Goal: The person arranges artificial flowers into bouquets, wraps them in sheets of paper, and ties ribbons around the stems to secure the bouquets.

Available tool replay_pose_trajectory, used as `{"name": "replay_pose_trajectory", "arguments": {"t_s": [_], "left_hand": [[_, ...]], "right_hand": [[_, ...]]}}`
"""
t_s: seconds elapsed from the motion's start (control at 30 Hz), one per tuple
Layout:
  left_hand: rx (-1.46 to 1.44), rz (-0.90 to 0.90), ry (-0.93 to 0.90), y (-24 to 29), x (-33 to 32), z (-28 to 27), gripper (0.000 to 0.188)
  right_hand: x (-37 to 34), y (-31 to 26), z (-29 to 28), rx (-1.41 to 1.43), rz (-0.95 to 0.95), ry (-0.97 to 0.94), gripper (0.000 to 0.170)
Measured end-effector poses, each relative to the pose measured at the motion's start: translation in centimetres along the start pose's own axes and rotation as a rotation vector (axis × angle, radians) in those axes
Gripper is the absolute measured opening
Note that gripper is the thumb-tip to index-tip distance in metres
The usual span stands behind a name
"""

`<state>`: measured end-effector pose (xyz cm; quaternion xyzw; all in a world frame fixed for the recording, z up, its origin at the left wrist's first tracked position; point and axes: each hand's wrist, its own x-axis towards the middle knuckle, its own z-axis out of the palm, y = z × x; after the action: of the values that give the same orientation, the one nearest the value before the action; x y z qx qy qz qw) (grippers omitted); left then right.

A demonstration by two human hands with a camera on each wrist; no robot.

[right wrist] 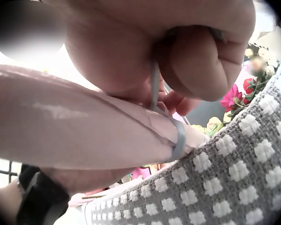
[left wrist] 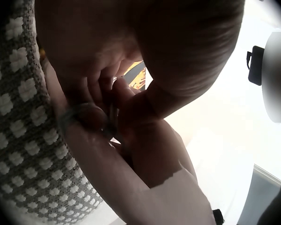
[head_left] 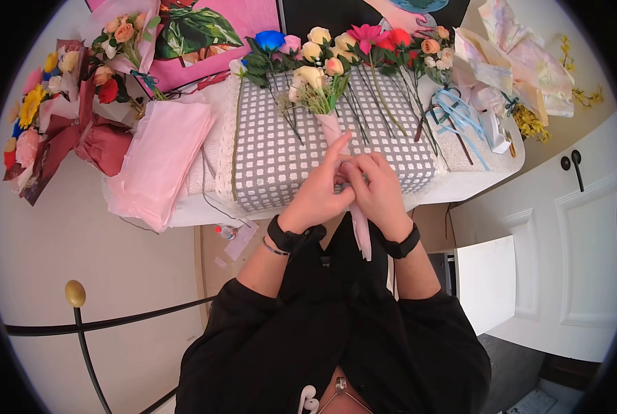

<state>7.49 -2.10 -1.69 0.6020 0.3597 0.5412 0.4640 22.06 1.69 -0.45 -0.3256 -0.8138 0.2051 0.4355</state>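
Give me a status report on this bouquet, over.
Right hand holding pale ribbon, looped round wrapped bouquet. Left hand alongside, grip partly hidden. Loose flowers lie beyond both hands.

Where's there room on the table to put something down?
Best spot: the left front of the checked cloth, between the pink paper sheets and the left hand. A smaller patch is between the right hand and the cloth's right edge. It's crowded along the back with flowers, and around the blue ribbon.
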Motion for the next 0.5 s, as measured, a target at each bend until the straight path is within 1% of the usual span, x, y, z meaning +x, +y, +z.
{"name": "replay_pose_trajectory", "arguments": {"t_s": [0.07,0.1,0.17,0.2,0.27,0.3,0.37,0.4,0.47,0.5], "left_hand": [[0.104,0.04,0.06,-0.2,-0.4,0.5,0.083],[0.104,0.04,0.061,-0.1,-0.5,0.5,0.083],[0.323,-0.047,0.089,0.2,-0.9,0.5,0.081],[0.323,-0.049,0.093,0.1,-0.9,0.5,0.081],[0.359,-0.071,0.048,-0.2,-0.8,0.8,0.078],[0.359,-0.07,0.051,-0.1,-0.6,0.9,0.078],[0.478,0.062,0.092,0.1,-0.4,1.2,0.081],[0.479,0.062,0.091,0.4,-0.4,1.2,0.081],[0.468,-0.026,0.124,1.1,-0.2,1.3,0.078],[0.468,-0.022,0.124,1.1,-0.1,1.4,0.078]], "right_hand": [[0.1,0.4,0.2,-0.036,0.058,0.039,0.009],[0.2,0.1,-0.1,-0.036,0.057,0.038,0.009],[0.4,-0.9,-0.6,0.084,0.302,-0.025,0.012],[0.3,-0.7,-0.3,0.086,0.301,-0.03,0.012],[0.1,-0.2,0.4,0.246,0.278,0.022,0.014],[0.2,-0.2,0.3,0.247,0.276,0.019,0.014],[0.4,-0.4,-0.2,0.414,0.415,-0.072,0.014],[0.4,0.0,-0.1,0.414,0.415,-0.071,0.014],[0.2,1.2,0.2,0.489,0.443,-0.075,0.016],[0.2,1.4,0.3,0.488,0.44,-0.073,0.016]]}}
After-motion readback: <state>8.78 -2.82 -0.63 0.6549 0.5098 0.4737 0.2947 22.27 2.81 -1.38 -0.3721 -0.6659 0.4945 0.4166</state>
